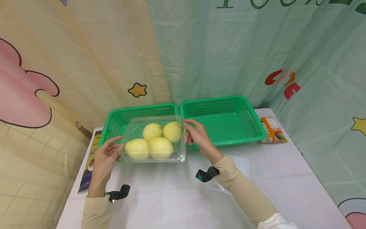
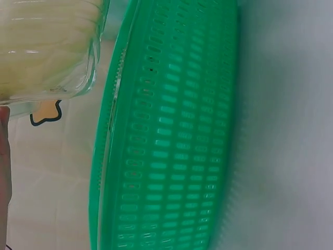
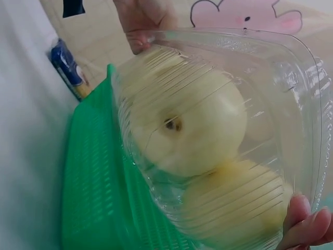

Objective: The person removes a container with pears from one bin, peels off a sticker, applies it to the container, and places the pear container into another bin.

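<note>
Each grip clasps one end of a clear box [image 1: 178, 156]: from where I stand, left hand [image 1: 105, 159] and right hand [image 1: 200, 136] hold it, four pale yellow fruits [image 1: 160, 147] inside, over the left green basket [image 1: 137, 109]; a second basket [image 1: 234, 141] sits alongside on the tabletop [image 1: 163, 197].

Left hand [image 1: 103, 162], right hand [image 1: 199, 135]: both showing bare. Left sleeve [image 1: 96, 210], right sleeve [image 1: 248, 192]: both showing beige, white cloth [image 1: 275, 222] peeking out past the right. Left wrist camera [image 1: 120, 192], right wrist camera [image 1: 208, 174]: both showing black, curved; right's carrying a green patch [image 1: 199, 176].
</note>
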A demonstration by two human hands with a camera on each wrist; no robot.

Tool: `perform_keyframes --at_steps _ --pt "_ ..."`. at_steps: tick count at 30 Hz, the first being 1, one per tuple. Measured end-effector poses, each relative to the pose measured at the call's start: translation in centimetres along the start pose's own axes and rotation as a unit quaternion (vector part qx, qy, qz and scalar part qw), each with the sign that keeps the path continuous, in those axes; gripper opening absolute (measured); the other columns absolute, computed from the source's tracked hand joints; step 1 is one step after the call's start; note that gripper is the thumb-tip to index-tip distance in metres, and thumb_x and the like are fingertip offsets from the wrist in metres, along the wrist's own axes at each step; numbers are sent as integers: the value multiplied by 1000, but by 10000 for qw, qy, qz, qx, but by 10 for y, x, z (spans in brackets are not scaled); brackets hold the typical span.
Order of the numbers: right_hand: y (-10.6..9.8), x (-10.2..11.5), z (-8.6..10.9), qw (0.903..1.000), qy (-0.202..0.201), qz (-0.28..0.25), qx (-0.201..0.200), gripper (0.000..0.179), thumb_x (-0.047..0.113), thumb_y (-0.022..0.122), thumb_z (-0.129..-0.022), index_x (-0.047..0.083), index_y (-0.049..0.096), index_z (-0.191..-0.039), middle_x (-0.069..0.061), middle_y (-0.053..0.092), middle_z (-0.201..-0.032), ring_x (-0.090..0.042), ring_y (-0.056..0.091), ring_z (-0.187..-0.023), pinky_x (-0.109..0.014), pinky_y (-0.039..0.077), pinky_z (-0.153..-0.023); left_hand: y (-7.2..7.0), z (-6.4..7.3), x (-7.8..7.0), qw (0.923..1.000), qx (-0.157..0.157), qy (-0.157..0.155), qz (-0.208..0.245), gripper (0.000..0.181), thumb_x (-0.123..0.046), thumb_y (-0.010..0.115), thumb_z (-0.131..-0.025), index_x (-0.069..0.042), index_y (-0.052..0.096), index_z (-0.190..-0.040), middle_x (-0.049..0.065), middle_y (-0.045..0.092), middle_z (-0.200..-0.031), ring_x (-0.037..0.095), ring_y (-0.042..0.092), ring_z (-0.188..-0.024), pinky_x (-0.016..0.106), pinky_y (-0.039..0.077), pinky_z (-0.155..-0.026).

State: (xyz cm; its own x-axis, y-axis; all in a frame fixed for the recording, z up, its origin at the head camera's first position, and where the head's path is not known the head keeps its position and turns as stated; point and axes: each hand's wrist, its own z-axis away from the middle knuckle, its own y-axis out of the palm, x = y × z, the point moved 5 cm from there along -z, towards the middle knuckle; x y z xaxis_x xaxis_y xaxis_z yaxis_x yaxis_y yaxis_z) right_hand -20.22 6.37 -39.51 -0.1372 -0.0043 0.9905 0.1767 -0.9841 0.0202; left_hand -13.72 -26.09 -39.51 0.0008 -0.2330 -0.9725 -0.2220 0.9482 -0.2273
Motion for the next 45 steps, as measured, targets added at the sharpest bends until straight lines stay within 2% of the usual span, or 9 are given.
perform_keyframes --at_steps 11,19,22,27,31,35,39,45 --pt "-10 -3 11 9998 -75 62 -172 41 21 47 -106 10 49 -145 6 52 -49 -7 42 -38 -21 39 -43 7 9 -2 9992 251 220 207 38 9 60 -93 3 59 -131 -12 67 -90 3 61 -75 19 54 -58" --pt "-16 -7 19 9988 -192 -171 -419 38 21 50 -105 11 53 -141 7 51 -47 -6 41 -35 -20 35 -41 14 17 -2 9977 498 429 191 43 13 56 -92 3 56 -135 -11 65 -93 2 62 -77 19 54 -58" --pt "-19 -8 23 9982 -228 -249 -496 38 20 50 -104 11 54 -141 7 50 -46 -6 40 -35 -20 34 -40 17 19 -1 9973 564 404 239 47 14 55 -92 2 54 -137 -10 65 -94 3 63 -76 20 55 -58" --pt "-22 -9 27 9981 -218 -254 -517 37 21 50 -104 13 54 -140 7 50 -46 -6 40 -35 -20 33 -41 19 24 3 9976 599 336 71 50 15 54 -91 0 53 -139 -10 64 -94 3 62 -77 21 55 -58" --pt "-23 -11 30 9980 -182 -295 -524 38 21 51 -104 12 55 -140 8 48 -46 -5 38 -36 -19 32 -40 21 28 6 9965 712 356 246 52 14 54 -92 -1 50 -142 -10 64 -92 3 63 -75 21 55 -58" --pt "-28 -15 34 9981 -55 -318 -533 38 18 50 -103 7 54 -140 9 46 -45 -4 37 -37 -18 32 -41 23 31 10 9946 820 426 468 55 13 56 -92 -1 47 -145 -10 65 -90 3 65 -74 21 56 -58" --pt "-31 -22 37 9983 152 -330 -456 39 15 46 -104 5 52 -141 9 45 -47 -4 37 -40 -18 34 -43 26 38 15 9938 952 444 364 60 14 58 -91 -1 42 -147 -10 67 -90 3 67 -76 22 58 -59" --pt "-36 -27 43 9988 283 -207 -331 43 17 45 -104 2 48 -144 10 44 -48 -4 36 -41 -17 32 -43 34 52 22 9925 1196 118 206 63 12 58 -91 -3 40 -149 -8 66 -90 5 66 -73 29 60 -58"
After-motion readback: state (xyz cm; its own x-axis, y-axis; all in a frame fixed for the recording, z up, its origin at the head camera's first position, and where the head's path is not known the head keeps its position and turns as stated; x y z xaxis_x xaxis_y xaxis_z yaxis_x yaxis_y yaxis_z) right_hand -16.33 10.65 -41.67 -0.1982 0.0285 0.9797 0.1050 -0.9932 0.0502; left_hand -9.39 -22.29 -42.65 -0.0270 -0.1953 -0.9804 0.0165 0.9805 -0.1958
